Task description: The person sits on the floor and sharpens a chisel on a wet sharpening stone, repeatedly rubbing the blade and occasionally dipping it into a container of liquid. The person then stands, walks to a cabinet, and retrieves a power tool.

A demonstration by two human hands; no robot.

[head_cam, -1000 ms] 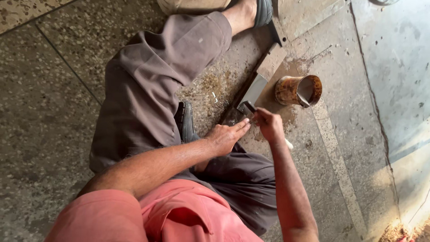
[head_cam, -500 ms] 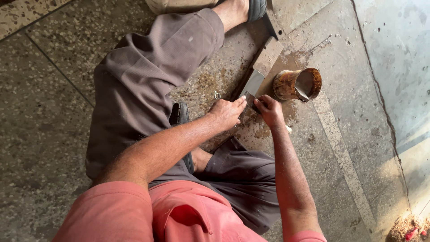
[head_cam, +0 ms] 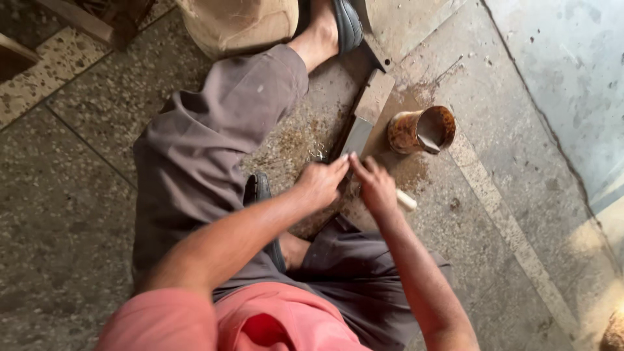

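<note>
I sit on a stone floor with one leg stretched out. A long grey sharpening stone (head_cam: 365, 117) lies on the floor in front of me. My left hand (head_cam: 320, 183) and my right hand (head_cam: 377, 187) meet at its near end, fingertips pressed down on a small blade tool. The tool's pale handle (head_cam: 407, 201) sticks out behind my right hand. The blade itself is hidden under my fingers.
A rusty metal can (head_cam: 421, 129) stands just right of the stone, on a wet brown patch. Metal or wood shavings (head_cam: 296, 140) lie left of the stone. My sandalled foot (head_cam: 344, 23) rests beyond the stone, and the other sandal (head_cam: 259, 190) is by my left wrist.
My two hands have drawn closer together at the near end of the stone, the left hand now curled onto the tool. The view has shifted slightly.
</note>
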